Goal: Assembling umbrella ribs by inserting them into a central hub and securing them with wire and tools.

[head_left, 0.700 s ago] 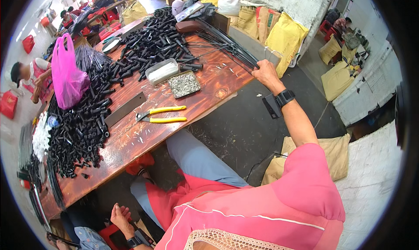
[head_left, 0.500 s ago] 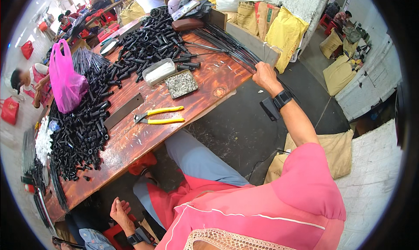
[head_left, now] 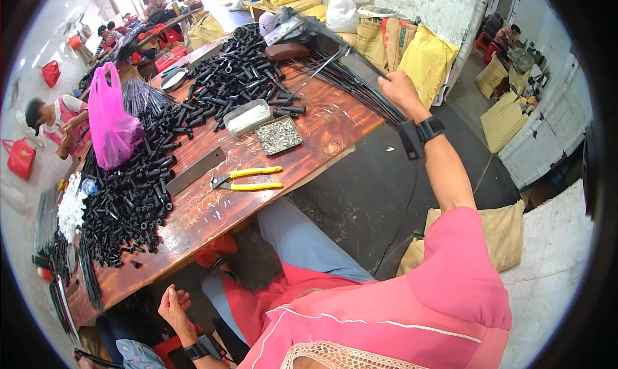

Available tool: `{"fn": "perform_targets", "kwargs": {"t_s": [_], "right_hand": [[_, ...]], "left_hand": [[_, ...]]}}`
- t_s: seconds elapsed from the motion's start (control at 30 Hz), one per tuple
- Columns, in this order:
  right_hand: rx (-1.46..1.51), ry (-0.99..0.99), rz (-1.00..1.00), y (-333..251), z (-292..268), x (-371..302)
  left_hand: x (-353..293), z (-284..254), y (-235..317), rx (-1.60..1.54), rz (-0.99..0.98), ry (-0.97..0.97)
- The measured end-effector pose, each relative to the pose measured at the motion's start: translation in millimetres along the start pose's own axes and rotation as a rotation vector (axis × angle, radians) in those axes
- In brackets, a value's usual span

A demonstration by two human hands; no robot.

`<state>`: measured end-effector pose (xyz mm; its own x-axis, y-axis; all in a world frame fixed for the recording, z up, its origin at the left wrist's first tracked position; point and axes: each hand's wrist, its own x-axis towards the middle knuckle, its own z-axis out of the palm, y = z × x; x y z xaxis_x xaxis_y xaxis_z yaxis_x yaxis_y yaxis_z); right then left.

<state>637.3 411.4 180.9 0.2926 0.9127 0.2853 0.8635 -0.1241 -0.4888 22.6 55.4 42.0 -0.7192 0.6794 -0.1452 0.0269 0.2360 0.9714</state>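
Observation:
My right hand (head_left: 400, 89) reaches past the table's right edge, closed on a thin black rod whose length is smeared by motion toward the back of the table. Below it, a bundle of long black rods (head_left: 360, 93) lies at the table edge. My left hand (head_left: 175, 308) is held low in front of the table, fingers curled in and thumb against them, with nothing visible in them. On the wooden table, yellow-handled pliers (head_left: 256, 171) lie beside a flat metal bar (head_left: 196, 170). Behind them are a tin of small metal bits (head_left: 278, 136) and a clear box of white sticks (head_left: 247, 116).
Heaps of short black tubular parts (head_left: 129, 208) cover the table's left and back. A pink plastic bag (head_left: 114, 127) stands among them, near white pieces (head_left: 71, 208). Yellow sacks (head_left: 428, 63) lean beyond the right edge. Another person (head_left: 64, 121) sits across the table.
My right hand has risen slightly and moved right, and a blurred dark length now sweeps above the rod bundle. My left hand stays nearly still. The whole view has shifted a little.

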Motion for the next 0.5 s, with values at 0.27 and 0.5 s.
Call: {"fn": "perform_targets", "kwargs": {"t_s": [0.27,0.5], "right_hand": [[0.848,0.07,0.012,-84,-19,32],[1.181,0.289,-0.199,-124,-1,27]], "left_hand": [[-4,16,34,-0.014,0.093,-0.031],[-13,65,81,0.0,0.295,-0.15]]}}
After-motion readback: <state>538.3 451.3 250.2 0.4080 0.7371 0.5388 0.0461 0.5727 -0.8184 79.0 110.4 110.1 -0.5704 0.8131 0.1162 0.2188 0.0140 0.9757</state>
